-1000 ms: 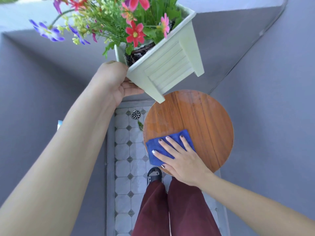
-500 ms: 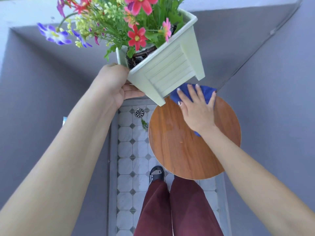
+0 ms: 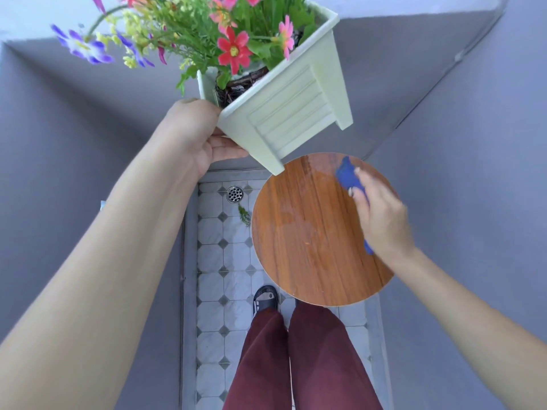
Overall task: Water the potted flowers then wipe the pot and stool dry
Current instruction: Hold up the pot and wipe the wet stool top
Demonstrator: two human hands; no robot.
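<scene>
My left hand (image 3: 196,130) grips the near corner of a pale green square flower pot (image 3: 291,113) and holds it tilted in the air, above and left of the stool. Red, pink and purple flowers (image 3: 233,50) fill the pot. Below stands a round wooden stool (image 3: 307,232) with a faint wet sheen on its top. My right hand (image 3: 381,217) presses a blue cloth (image 3: 347,176) onto the stool's right side; most of the cloth is hidden under the hand.
A narrow strip of white tiled floor (image 3: 222,261) runs between grey walls, with a round metal drain (image 3: 234,193) and a small green sprig (image 3: 244,214) near the stool. My legs in dark red trousers (image 3: 296,365) and a sandal (image 3: 265,297) stand in front of the stool.
My right hand has swept the cloth from the stool's near left edge to its far edge, then to its right side. The pot stays lifted in my left hand.
</scene>
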